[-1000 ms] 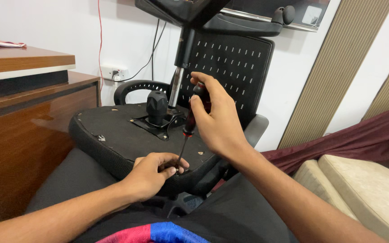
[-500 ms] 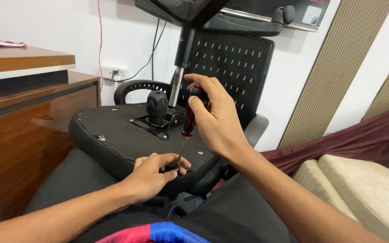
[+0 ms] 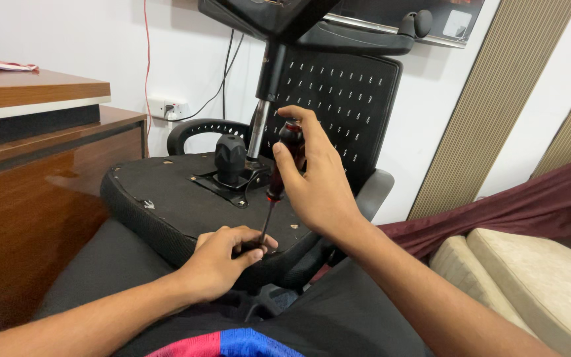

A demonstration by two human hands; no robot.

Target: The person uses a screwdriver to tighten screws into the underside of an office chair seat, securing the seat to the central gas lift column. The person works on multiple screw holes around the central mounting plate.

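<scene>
It looked like an office or home study: a polished wooden bench point(image 3: 41, 158) stood at nine o'clock, a mesh-backed office chair point(image 3: 345, 106) at twelve, a wall socket point(image 3: 164, 108) between, cushioned seating point(image 3: 530, 277) at four.

Single head-worn view, aimed forward and slightly down from above the wearer's lap, close range. Both forearms enter from the bottom edge; the overturned chair seat point(image 3: 186, 198) fills the centre. Wooden desk point(image 3: 34, 92) at left edge, wall behind.
</scene>
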